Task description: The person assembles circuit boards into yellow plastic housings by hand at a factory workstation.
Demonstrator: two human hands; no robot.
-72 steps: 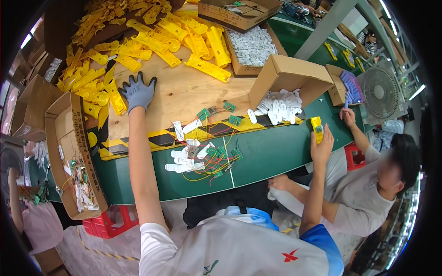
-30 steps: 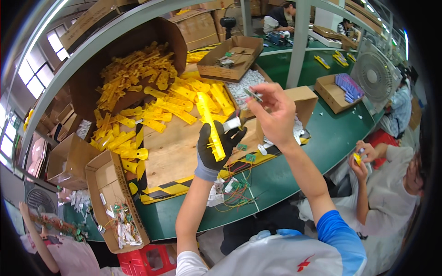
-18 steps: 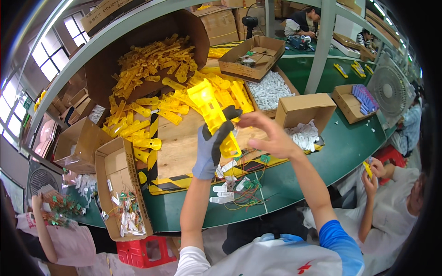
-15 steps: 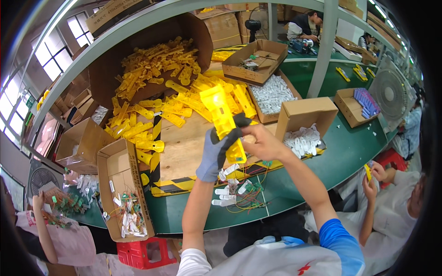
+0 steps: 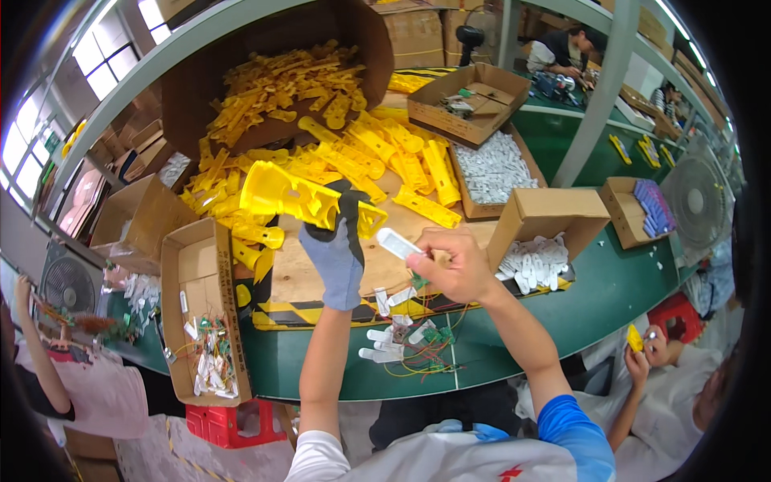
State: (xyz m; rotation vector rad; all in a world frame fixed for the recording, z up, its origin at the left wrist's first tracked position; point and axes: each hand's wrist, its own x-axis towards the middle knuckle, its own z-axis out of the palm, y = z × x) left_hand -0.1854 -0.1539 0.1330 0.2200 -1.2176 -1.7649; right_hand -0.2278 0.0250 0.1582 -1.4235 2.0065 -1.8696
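My left hand (image 5: 333,253), in a grey glove with black fingers, is closed around a long yellow plastic shell (image 5: 281,193). The shell lies nearly level, its wide end to the left, its ribbed hollow side partly showing. Between thumb and fingers, my bare right hand (image 5: 456,267) pinches a small white plastic strip (image 5: 396,243) with a rounded end. The strip's tip is close to the shell's narrow right end. Below the hands, white pieces and small green boards with thin coloured wires (image 5: 426,341) lie on the green table (image 5: 321,373).
Yellow shells (image 5: 353,165) are heaped behind my hands, spilling from a large carton (image 5: 381,60). An open box of wired parts (image 5: 173,277) stands left. On the right are boxes of white pieces (image 5: 554,205) and purple pieces (image 5: 622,213). A metal post (image 5: 598,104) rises behind; co-workers sit on both sides.
My left hand has shifted left and tipped the yellow shell from upright to nearly level. My right hand has drawn apart from it, and the white strip in its fingers now shows.
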